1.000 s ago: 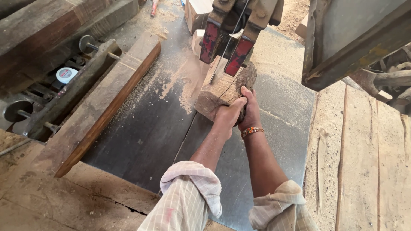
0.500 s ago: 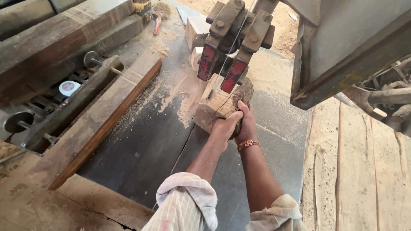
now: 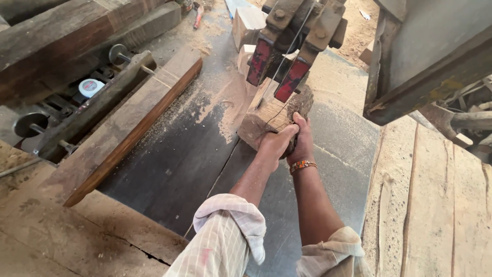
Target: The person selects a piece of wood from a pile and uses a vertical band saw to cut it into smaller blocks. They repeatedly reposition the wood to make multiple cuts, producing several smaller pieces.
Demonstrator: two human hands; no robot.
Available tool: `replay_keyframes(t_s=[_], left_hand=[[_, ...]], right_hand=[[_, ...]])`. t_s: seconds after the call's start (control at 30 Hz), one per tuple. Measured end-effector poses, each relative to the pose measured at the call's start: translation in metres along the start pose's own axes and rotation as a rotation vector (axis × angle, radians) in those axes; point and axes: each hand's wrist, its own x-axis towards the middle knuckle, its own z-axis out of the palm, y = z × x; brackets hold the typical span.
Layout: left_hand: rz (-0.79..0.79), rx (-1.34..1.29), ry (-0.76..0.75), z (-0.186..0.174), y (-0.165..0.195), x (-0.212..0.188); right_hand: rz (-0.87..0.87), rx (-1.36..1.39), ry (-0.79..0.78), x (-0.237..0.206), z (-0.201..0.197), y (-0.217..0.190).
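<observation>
Block [image 3: 266,120] lies on our dark worktop [image 3: 174,164], under the saw guide [image 3: 289,51]. Our left hand [image 3: 274,145] and right hand [image 3: 302,141] both clasp its near end, touching each other. Beyond, sawdust [image 3: 333,77] and offcuts [image 3: 251,23].

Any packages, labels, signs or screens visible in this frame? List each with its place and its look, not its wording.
Round label: on a small round lid or tin among the metal parts at the left, beside the wooden fence; white with blue and a touch of red.
Red plates: two oblong red pieces on the saw's blade guide, just above the wood block; worn, no print legible.
No screens, signs or packages show.
</observation>
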Motion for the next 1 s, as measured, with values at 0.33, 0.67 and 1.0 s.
replay_keyframes(t_s=[0.33,0.67,1.0], left_hand=[[0.002,-0.039,-0.018,-0.001,0.002,0.008],[-0.058,0.037,-0.020,-0.004,0.014,0.004],[-0.075,0.012,-0.037,-0.007,0.017,0.008]], right_hand=[[-0.009,-0.006,-0.035,0.007,0.001,0.002],[-0.027,-0.029,-0.052,0.008,0.005,0.003],[0.002,-0.046,-0.039,0.011,0.009,0.003]])
